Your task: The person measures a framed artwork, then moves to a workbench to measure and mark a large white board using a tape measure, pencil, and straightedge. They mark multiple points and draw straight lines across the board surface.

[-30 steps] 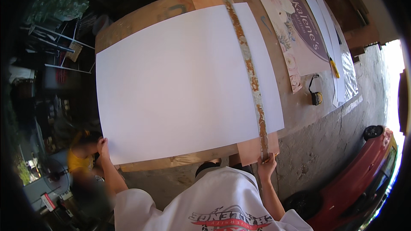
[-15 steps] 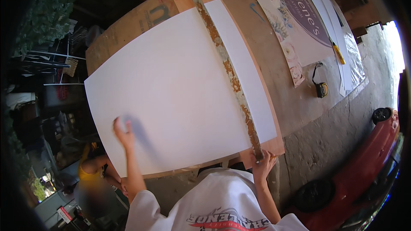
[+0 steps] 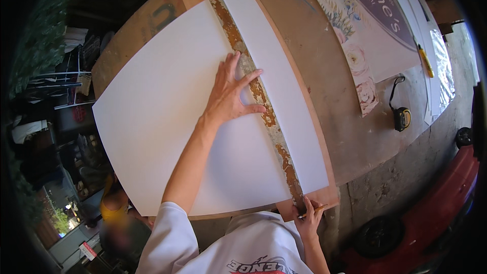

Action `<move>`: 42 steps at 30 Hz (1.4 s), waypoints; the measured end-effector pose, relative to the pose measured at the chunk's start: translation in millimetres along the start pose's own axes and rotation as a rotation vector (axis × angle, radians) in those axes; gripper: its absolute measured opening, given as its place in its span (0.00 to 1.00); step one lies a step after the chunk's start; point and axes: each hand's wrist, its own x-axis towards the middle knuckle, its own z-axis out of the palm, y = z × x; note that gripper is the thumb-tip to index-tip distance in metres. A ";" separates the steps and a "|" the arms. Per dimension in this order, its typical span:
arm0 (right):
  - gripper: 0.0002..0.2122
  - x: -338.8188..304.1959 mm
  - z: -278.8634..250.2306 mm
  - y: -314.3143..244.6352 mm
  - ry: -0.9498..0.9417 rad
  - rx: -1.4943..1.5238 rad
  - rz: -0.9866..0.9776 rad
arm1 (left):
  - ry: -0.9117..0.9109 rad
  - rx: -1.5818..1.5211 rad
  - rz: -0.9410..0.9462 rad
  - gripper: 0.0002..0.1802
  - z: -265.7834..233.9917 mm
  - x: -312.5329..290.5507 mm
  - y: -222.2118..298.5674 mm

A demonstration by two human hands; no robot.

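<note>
A large white sheet [image 3: 157, 101] lies on the worktable, with a long, narrow straightedge bar [image 3: 278, 137] across its right part. The bar is worn, with grey and rusty brown patches. My left hand [image 3: 225, 96] rests about the bar's middle, fingers spread, the fingertips and thumb touching it. At the bar's near end is my right hand [image 3: 308, 223], with a slim pencil-like stick [image 3: 320, 208] between its fingers. A thin brown board [image 3: 329, 172] shows under the sheet's right edge and beyond its far edge.
On the table's right lie a printed floral panel [image 3: 378, 45], a tape measure [image 3: 402, 118], a yellow cutter knife [image 3: 426, 62] and white strips [image 3: 431, 89]. A red car [image 3: 421, 208] stands at the lower right. Another person in yellow [image 3: 112, 205] is at the lower left.
My left hand has moved from above the sheet's lower left, up and right onto the bar. My right hand stays at the bar's near end. The view has shifted slightly.
</note>
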 end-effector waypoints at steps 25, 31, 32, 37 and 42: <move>0.31 11.8 -2.4 -3.4 0.051 0.052 -0.030 | 0.098 -0.037 0.015 0.73 13.0 0.7 -10.6; 0.31 14.1 -5.9 -3.4 0.028 0.057 -0.015 | 0.115 -0.050 0.038 0.73 13.2 3.4 -10.5; 0.31 13.9 -6.3 -2.9 0.008 0.042 -0.001 | 0.120 -0.054 0.045 0.73 13.8 3.5 -11.1; 0.30 12.5 -4.8 -2.4 0.011 0.041 0.016 | 0.125 -0.043 0.067 0.72 14.9 3.3 -12.1; 0.31 12.4 -2.9 -1.8 0.030 0.045 0.017 | 0.113 -0.061 0.044 0.71 14.6 3.7 -12.5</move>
